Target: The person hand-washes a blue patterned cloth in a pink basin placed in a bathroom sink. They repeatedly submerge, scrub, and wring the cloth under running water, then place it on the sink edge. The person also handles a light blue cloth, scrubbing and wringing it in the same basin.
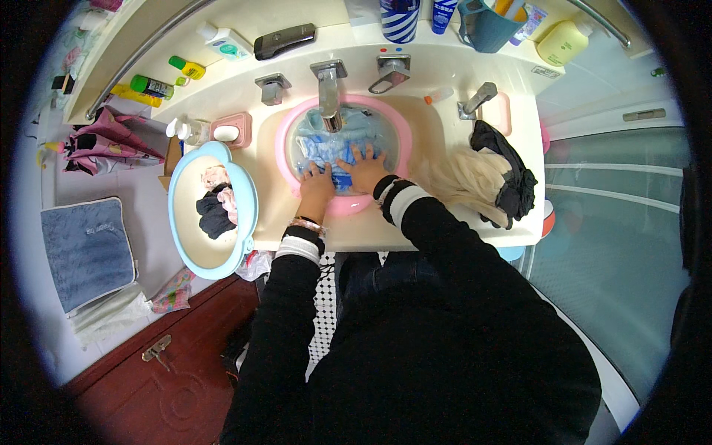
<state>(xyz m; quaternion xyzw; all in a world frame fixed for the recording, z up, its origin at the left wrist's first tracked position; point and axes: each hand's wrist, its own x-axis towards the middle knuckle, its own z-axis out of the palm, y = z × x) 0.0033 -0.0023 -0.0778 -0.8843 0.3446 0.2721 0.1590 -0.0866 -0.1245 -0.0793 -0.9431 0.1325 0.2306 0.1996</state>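
A pink-rimmed basin (405, 139) holds cloudy water and sits in the washbasin (261, 217) under a chrome faucet (329, 100). Light-blue wet fabric (325, 147), partly patterned, lies in the water. My right hand (366, 171) rests palm down on this fabric with its fingers spread. Beside it, at the basin's near side, my left hand (317, 186) touches the fabric's near edge, fingers slightly apart. Neither hand visibly grips anything. What lies beneath the palms is hidden.
A blue-rimmed basin (173, 211) with black cloth (214, 217) and pink cloth (214, 177) stands left. Beige fabric (467, 175) and black fabric (520, 189) lie on the right ledge. A soap dish (245, 125) sits at left; bottles and a blue cup (484, 30) line the back shelf.
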